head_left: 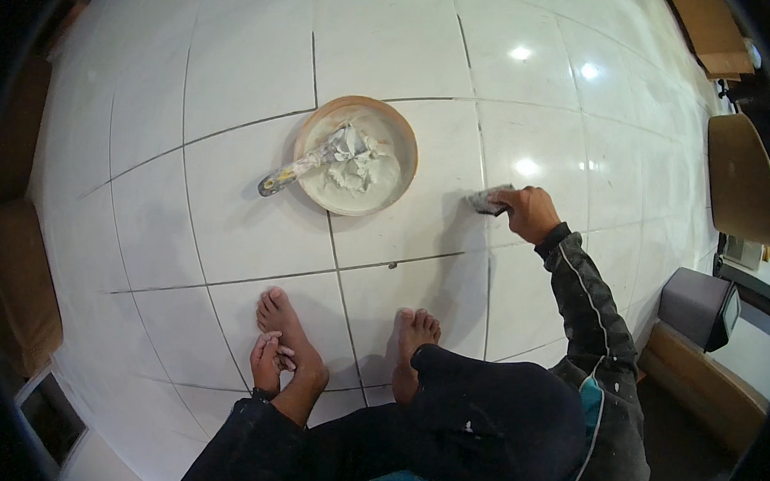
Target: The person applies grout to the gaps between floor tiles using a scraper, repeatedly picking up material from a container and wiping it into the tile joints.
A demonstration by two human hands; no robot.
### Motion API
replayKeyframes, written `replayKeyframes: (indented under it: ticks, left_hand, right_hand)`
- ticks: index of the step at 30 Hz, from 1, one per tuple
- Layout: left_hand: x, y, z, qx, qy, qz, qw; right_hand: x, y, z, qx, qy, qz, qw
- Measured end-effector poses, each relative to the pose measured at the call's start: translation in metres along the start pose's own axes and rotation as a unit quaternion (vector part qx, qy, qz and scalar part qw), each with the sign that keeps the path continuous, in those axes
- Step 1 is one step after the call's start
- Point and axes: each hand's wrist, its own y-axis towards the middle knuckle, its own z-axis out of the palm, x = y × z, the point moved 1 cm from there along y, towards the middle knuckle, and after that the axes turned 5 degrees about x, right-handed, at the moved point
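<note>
My right hand reaches out over the white tiled floor, closed on a small grey piece smeared with white; I cannot tell if it is a sponge, a cloth or a scraper. Its lower edge is at the floor beside a tile joint. To its left stands a round, tan-rimmed basin of thick white paste. A putty knife with a paste-caked, yellow-and-black handle end lies across the basin's rim, its blade in the paste. My left hand rests beside my left foot, fingers curled, nothing visible in them.
Both my bare feet are on the tiles. Dark joint lines run around the basin, while joints to the right look pale. A small dark crumb lies on a joint. Brown furniture lines the left; a grey box-shaped object stands right.
</note>
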Motion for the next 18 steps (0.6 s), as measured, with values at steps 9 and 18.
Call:
replayKeyframes:
  ticks: [9, 18]
  left_hand:
    - [-0.007, 0.002, 0.003, 0.01, 0.012, -0.003, 1.0]
    - [-0.003, -0.005, 0.002, -0.013, 0.022, -0.005, 1.0]
  right_hand:
    - [-0.006, 0.037, -0.048, -0.111, 0.157, 0.024, 0.981]
    - [-0.031, 0.101, -0.057, -0.097, 0.009, -0.113, 0.989]
